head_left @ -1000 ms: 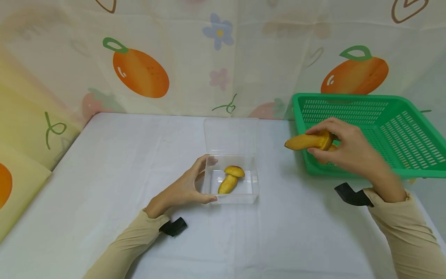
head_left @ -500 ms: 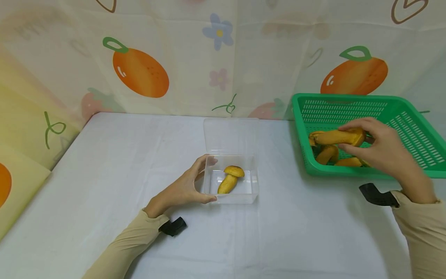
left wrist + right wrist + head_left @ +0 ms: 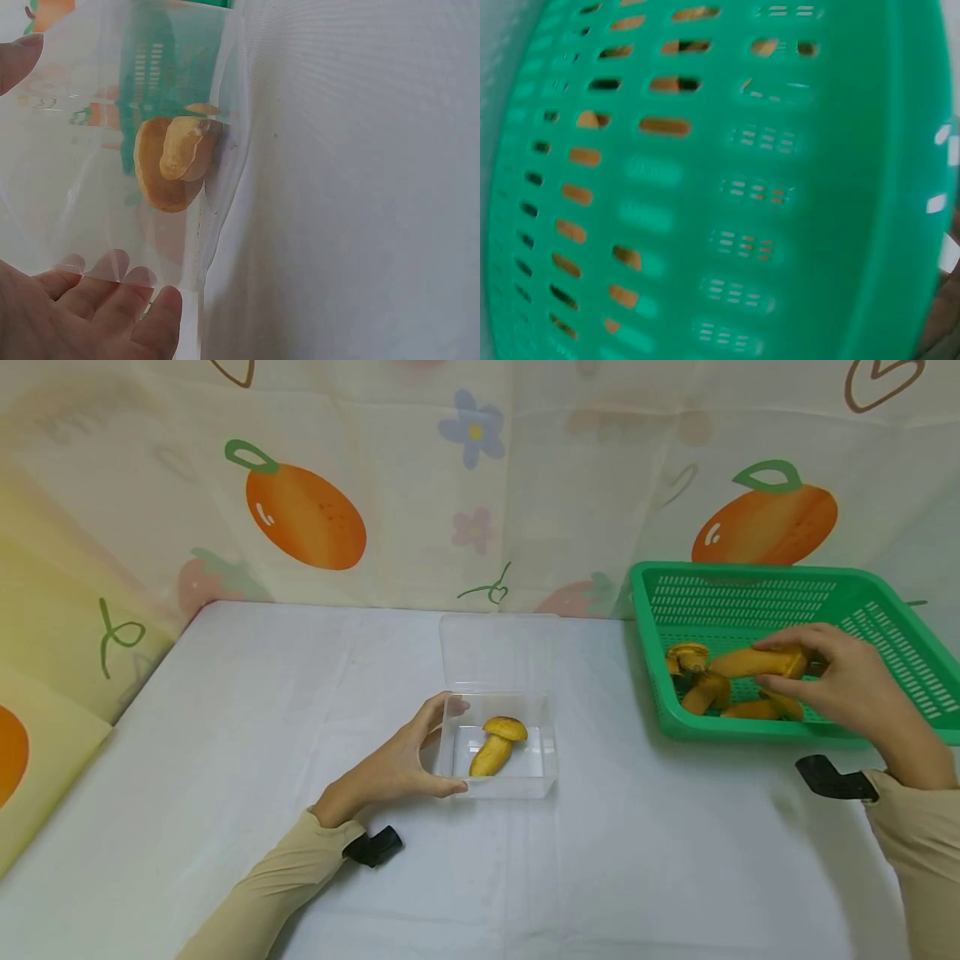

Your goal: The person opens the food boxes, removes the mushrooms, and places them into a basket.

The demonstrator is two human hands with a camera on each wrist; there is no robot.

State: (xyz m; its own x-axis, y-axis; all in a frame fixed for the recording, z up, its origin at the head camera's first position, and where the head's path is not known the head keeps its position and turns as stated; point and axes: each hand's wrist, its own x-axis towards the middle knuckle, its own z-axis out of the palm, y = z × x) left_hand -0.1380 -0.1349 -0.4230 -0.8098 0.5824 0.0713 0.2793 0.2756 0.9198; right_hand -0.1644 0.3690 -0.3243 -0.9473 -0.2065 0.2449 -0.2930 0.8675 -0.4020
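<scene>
My left hand grips a clear plastic box from its left side, thumb at the front and fingers at the back. One yellow mushroom lies inside, brown-topped cap toward the back. In the left wrist view this mushroom shows through the box wall. Over the green basket, my right hand pinches another yellow mushroom near its cap. Several mushrooms lie below it in the basket. The right wrist view shows mostly the slotted basket wall, hiding much of that hand.
The box's clear lid stands raised behind it. A white cloth covers the table. Behind hangs a printed curtain with fruit and flowers, close to the basket's back rim.
My right hand has moved right with its mushroom, from the basket's left rim to over the inside, uncovering the mushrooms there. The left hand and box stay put.
</scene>
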